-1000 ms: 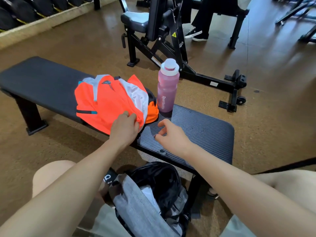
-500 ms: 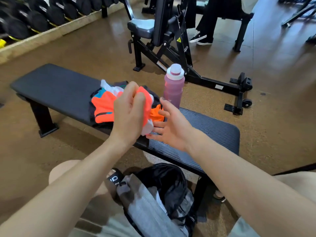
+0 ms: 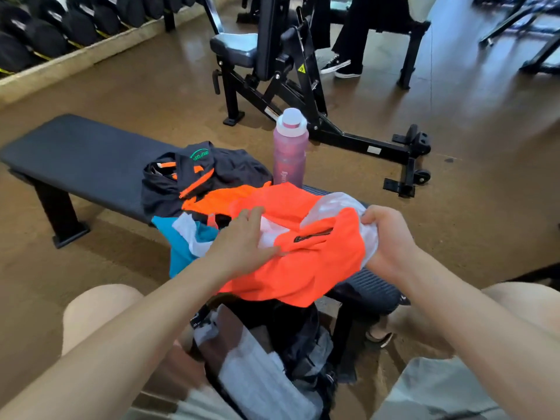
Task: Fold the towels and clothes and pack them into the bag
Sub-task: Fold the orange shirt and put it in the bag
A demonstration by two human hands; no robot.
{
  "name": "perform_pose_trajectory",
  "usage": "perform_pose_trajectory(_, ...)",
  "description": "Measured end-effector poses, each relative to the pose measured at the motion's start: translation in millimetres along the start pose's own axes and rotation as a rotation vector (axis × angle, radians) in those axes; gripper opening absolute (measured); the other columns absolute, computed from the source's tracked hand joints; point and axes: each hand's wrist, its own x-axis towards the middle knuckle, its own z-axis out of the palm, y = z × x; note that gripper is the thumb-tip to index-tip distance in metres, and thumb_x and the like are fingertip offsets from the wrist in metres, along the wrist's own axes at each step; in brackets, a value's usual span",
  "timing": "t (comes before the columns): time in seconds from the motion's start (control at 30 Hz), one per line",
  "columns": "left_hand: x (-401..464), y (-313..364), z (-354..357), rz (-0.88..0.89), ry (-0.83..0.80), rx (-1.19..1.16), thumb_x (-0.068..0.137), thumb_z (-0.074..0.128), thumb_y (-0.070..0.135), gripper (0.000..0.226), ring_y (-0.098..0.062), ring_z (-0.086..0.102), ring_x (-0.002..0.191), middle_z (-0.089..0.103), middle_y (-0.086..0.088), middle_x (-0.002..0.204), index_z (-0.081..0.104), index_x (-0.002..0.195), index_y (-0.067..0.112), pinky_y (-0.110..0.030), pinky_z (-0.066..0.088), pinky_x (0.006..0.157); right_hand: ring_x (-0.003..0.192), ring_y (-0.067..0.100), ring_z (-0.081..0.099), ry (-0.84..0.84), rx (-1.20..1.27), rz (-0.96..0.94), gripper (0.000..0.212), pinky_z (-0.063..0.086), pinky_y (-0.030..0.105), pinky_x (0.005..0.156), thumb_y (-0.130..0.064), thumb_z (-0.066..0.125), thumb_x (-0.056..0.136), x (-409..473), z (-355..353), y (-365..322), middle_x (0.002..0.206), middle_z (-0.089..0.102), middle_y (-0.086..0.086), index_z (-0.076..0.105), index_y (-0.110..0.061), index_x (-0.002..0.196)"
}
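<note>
An orange, white and teal shirt [image 3: 306,262] is spread loosely in front of me above the near edge of the black bench [image 3: 78,153]. My right hand [image 3: 385,237] grips its right end, fingers curled round the white and orange cloth. My left hand [image 3: 242,241] lies on the shirt's middle with fingers fairly straight. A dark garment with orange trim [image 3: 206,171] lies crumpled on the bench behind it. The grey and black bag [image 3: 272,359] stands open on the floor between my knees, partly hidden by the shirt.
A pink water bottle [image 3: 289,150] stands upright on the bench just behind the clothes. A black weight machine [image 3: 281,65] and a seated person's legs [image 3: 348,47] are beyond. Dumbbells [image 3: 60,28] line the far left wall.
The shirt has been pulled off the pile toward me and opened out between both hands, uncovering the dark garment. My right hand, empty before, now grips the shirt's right end.
</note>
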Motion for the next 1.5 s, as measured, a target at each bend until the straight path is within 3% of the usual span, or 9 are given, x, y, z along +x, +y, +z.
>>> perform_pose_trajectory(0.27,24,12,45,0.085,-0.105,0.134,0.085,0.060,0.042,0.028,-0.035,0.061,0.106,0.066,-0.009,0.108,0.051,0.099,0.019,-0.045,0.049,0.075,0.106,0.038,0.064,0.054,-0.076,-0.070,0.058,0.051,0.045,0.097,-0.003,0.043,0.063,-10,-51,-12,0.117,0.068,0.021,0.062,0.005,0.118)
perform_pose_trajectory(0.4,24,39,27,0.198,-0.022,-0.264,0.077,0.047,0.026,0.013,-0.030,0.053,0.071,0.055,-0.004,0.072,0.036,0.079,0.018,-0.045,0.039,0.063,0.083,0.031,0.055,0.323,-0.767,-0.079,0.033,0.040,0.036,0.068,-0.009,0.051,0.050,8,-89,-19,0.090,0.058,0.020,0.057,-0.001,0.082)
perform_pose_trajectory(0.53,25,74,4,0.342,-0.084,-0.424,0.075,0.055,0.032,0.021,-0.007,0.035,0.061,0.045,0.007,0.065,0.037,0.077,0.023,-0.029,0.031,0.055,0.094,0.027,0.056,0.426,-1.341,-0.089,0.030,0.039,0.031,0.068,-0.004,0.056,0.081,12,-106,-23,0.112,0.059,0.013,0.056,-0.012,0.109)
perform_pose_trajectory(0.7,36,111,-18,0.413,-0.174,-0.476,0.071,0.067,0.015,0.022,-0.004,0.041,0.068,0.048,0.010,0.075,0.048,0.082,0.020,-0.024,0.034,0.060,0.129,0.001,0.051,-0.114,-1.091,-0.476,0.087,0.037,0.003,0.095,-0.026,0.066,0.059,-11,-57,-38,0.137,0.054,-0.009,0.048,-0.021,0.144)
perform_pose_trajectory(0.8,37,129,-36,0.443,-0.186,-0.482,0.062,0.065,0.023,0.027,-0.005,0.043,0.070,0.051,0.009,0.076,0.052,0.084,0.016,-0.023,0.036,0.060,0.115,0.000,0.061,-0.326,-1.068,-0.390,0.069,0.050,0.017,0.089,-0.012,0.073,0.069,-20,-37,-44,0.123,0.067,-0.003,0.056,-0.019,0.136)
perform_pose_trajectory(0.87,38,134,-48,0.447,-0.173,-0.446,0.059,0.063,0.015,0.028,-0.004,0.040,0.067,0.048,0.009,0.074,0.051,0.085,0.017,-0.020,0.034,0.058,0.088,0.014,0.063,-0.328,-1.104,-0.383,0.035,0.050,0.040,0.077,-0.010,0.072,0.074,-22,-33,-47,0.097,0.069,0.016,0.066,-0.008,0.109)
perform_pose_trajectory(0.97,40,135,-60,0.392,-0.148,-0.454,0.067,0.065,0.004,0.031,-0.004,0.042,0.068,0.051,0.002,0.082,0.053,0.095,0.010,-0.017,0.036,0.058,0.065,0.007,0.048,-0.222,-1.179,-0.463,0.009,0.039,0.030,0.061,-0.006,0.071,0.081,-24,-35,-58,0.066,0.055,0.002,0.065,-0.012,0.077)
perform_pose_trajectory(1.2,43,125,-40,0.224,-0.386,-0.431,0.088,0.078,0.021,0.046,-0.005,0.059,0.109,0.066,-0.004,0.124,0.058,0.128,0.018,-0.039,0.051,0.102,0.075,0.012,0.059,-0.081,-0.917,-0.577,0.010,0.047,0.031,0.070,0.001,0.071,0.084,-34,-35,-81,0.083,0.071,0.012,0.070,-0.007,0.090)
perform_pose_trajectory(1.5,41,131,-37,0.156,-0.252,-0.652,0.096,0.056,0.043,0.039,-0.017,0.066,0.110,0.073,-0.003,0.115,0.070,0.112,0.011,-0.051,0.048,0.105,0.079,0.011,0.064,-0.060,-1.102,-0.493,0.021,0.054,0.038,0.075,-0.012,0.080,0.078,-33,-41,-107,0.092,0.071,0.004,0.068,-0.020,0.094)
